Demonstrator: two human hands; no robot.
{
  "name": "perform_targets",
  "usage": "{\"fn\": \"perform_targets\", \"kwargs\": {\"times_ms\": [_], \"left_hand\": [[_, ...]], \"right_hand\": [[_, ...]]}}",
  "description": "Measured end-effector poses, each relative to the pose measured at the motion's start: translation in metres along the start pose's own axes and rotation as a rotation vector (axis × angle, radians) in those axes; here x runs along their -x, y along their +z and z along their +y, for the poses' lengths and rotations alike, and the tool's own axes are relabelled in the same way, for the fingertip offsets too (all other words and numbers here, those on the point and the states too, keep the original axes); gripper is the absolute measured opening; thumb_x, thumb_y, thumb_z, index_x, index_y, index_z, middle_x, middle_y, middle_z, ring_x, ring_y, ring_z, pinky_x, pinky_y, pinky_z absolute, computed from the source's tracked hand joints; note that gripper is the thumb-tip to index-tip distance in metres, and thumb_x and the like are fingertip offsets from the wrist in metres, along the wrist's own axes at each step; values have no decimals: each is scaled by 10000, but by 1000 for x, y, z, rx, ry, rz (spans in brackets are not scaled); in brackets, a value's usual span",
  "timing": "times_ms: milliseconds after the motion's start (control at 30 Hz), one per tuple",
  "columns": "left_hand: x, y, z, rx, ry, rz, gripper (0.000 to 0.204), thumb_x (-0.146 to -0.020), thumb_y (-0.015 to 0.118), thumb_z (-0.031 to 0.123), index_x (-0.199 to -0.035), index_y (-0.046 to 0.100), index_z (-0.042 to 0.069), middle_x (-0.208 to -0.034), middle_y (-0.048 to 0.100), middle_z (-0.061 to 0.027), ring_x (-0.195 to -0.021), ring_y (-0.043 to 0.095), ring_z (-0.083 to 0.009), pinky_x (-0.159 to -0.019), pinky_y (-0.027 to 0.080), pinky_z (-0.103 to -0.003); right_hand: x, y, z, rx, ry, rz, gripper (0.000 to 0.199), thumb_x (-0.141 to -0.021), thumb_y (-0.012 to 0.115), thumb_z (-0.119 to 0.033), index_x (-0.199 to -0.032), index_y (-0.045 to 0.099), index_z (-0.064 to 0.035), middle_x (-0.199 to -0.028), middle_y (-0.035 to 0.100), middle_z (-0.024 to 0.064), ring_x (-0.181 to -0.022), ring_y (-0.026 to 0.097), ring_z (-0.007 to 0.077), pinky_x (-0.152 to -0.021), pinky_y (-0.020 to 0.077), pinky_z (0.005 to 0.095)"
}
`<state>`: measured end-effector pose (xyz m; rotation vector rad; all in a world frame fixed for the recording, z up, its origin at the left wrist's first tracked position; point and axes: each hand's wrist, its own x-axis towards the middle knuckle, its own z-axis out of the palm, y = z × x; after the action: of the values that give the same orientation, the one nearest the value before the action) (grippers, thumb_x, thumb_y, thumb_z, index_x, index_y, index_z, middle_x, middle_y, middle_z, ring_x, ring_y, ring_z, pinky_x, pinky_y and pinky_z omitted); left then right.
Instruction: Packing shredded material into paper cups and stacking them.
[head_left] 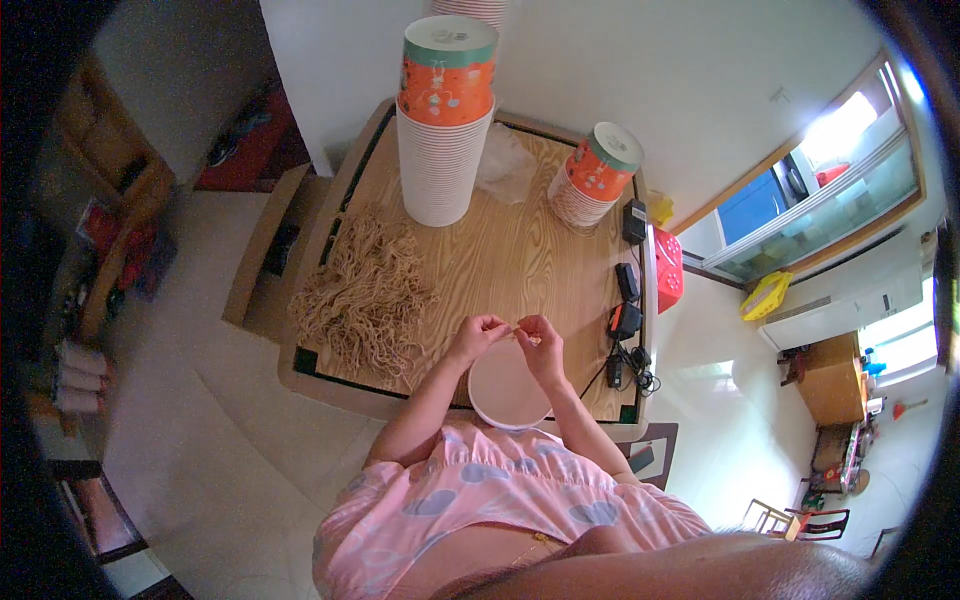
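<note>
1. At the left of the light wooden tabletop [500, 260] lies a loose heap of tan, fibrous cord pieces [365, 295], well apart from both hands.
2. Behind it stands a tall stack of white paper bowls topped with an orange printed one [445, 120]; a crumpled clear plastic bag [505, 165] lies just beside it.
3. The left hand [478, 335] is closed in a pinch on one end of a short tan cord [515, 335], held above the table.
4. That cord runs between the hands, over the far rim of a single white paper bowl [508, 388] near the table's front edge.
5. The right hand [538, 340] pinches the cord's other end, fingertips drawn together; it looks like the cord is being worked at the bowl's rim, which would call for fine, steady fingertip control.
6. Farther right, a shorter leaning stack of orange-and-white bowls [595, 175] and black power adapters with cables [628, 300] line the table edge.
</note>
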<state>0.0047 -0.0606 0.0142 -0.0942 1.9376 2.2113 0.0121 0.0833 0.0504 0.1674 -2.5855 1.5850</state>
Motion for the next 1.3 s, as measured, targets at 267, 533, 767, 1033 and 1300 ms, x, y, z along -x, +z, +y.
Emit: {"fn": "perform_targets", "kwargs": {"times_ms": [267,533,767,1033,1300], "left_hand": [[-10,-7,-17,136,-50,16,94,-805,570,150,-803,549,58,-680,563,-13,-591,527,-105,-558,432,-238],[-10,-4,-10,20,34,42,108,-798,575,138,-787,550,33,-698,567,-19,-608,541,-103,-564,438,-239],[-12,-1,-6,-18,91,67,105,-784,585,120,-771,548,22,-671,569,-24,-596,545,-106,-556,442,-245],[-18,-3,-17,-111,-40,93,93,-776,587,95,-740,553,16,-659,572,-26,-577,542,-103,-538,447,-238],[-11,2,-9,14,13,68,76,-781,583,90,-757,561,21,-681,580,-26,-600,542,-97,-560,452,-234]], "right_hand": [[4,-1,-3,109,-283,-119,138,-693,637,-38,-823,591,-36,-822,570,94,-827,541,252,-738,441,330],[8,-1,-1,139,-256,-110,136,-688,635,-42,-823,636,-57,-835,572,101,-832,523,265,-721,434,350],[8,-2,-8,208,-340,-163,169,-706,615,-53,-874,637,-57,-838,575,95,-799,514,267,-713,426,351],[9,2,-4,210,-323,-103,146,-727,604,-64,-870,618,-40,-834,572,107,-799,513,288,-720,421,364],[1,5,-8,211,-185,-102,83,-712,630,-83,-772,598,-35,-809,565,117,-805,521,298,-720,423,369]]}}
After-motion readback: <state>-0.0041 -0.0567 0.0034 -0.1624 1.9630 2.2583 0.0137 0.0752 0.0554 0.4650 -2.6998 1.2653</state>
